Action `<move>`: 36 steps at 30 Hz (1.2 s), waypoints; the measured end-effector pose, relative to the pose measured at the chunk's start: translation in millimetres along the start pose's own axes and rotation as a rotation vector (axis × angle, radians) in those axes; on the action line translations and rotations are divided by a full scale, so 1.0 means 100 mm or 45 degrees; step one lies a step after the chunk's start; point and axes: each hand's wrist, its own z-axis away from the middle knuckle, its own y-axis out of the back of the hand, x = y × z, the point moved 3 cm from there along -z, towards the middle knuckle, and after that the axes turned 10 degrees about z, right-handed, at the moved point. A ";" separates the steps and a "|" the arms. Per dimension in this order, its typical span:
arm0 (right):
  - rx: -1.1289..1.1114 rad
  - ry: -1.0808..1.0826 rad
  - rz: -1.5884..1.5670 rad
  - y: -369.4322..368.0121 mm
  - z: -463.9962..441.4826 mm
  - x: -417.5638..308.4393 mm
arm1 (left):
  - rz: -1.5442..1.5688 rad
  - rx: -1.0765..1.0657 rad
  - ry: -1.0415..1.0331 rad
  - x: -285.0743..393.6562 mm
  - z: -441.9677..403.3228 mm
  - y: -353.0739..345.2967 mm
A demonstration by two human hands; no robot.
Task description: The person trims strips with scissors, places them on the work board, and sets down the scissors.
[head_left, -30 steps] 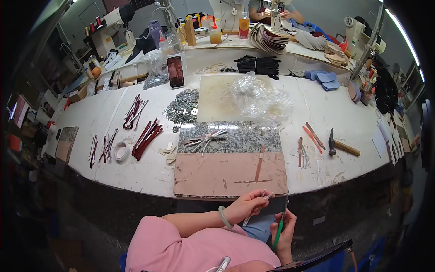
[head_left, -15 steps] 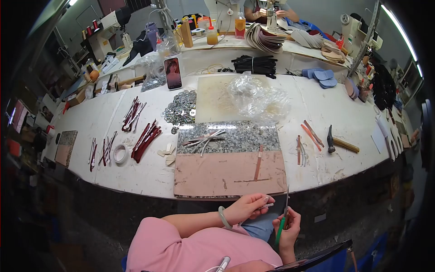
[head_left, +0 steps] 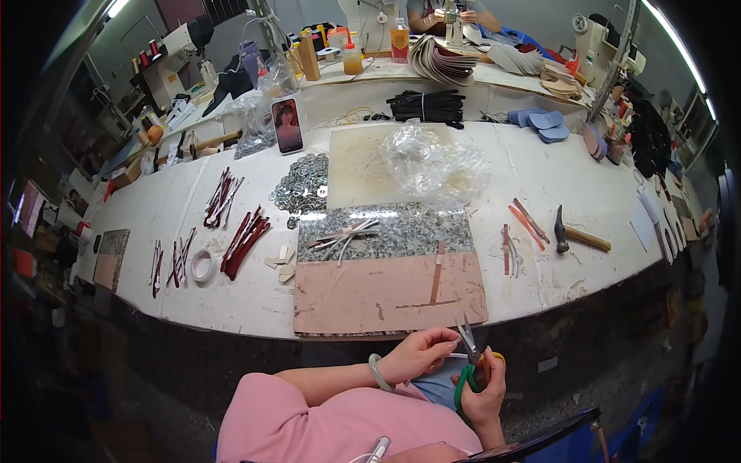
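The right hand grips scissors with green-and-orange handles and slim metal blades, parted beside the left hand, whose fingers pinch a thin whitish strip. Beyond lies a smooth pinkish-tan rectangular sheet on speckled stone.

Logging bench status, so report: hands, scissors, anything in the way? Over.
Right hand holds scissors, blades parted. Left hand holds pale strip by the blades; contact unclear. No obstruction visible; hammer lies off to the right.
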 end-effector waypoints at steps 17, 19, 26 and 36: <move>0.057 -0.047 -0.011 0.01 -0.04 0.07 | 0.138 0.095 0.001 0.05 0.00 0.05; 0.064 0.042 0.118 0.10 -0.12 0.00 | 0.178 0.133 0.026 0.04 0.00 0.05; 0.013 0.257 0.351 0.18 -0.20 -0.15 | 0.146 0.124 0.001 0.05 0.01 0.05; -0.008 0.277 0.363 0.18 -0.23 -0.18 | 0.055 0.134 -0.021 0.02 0.03 0.03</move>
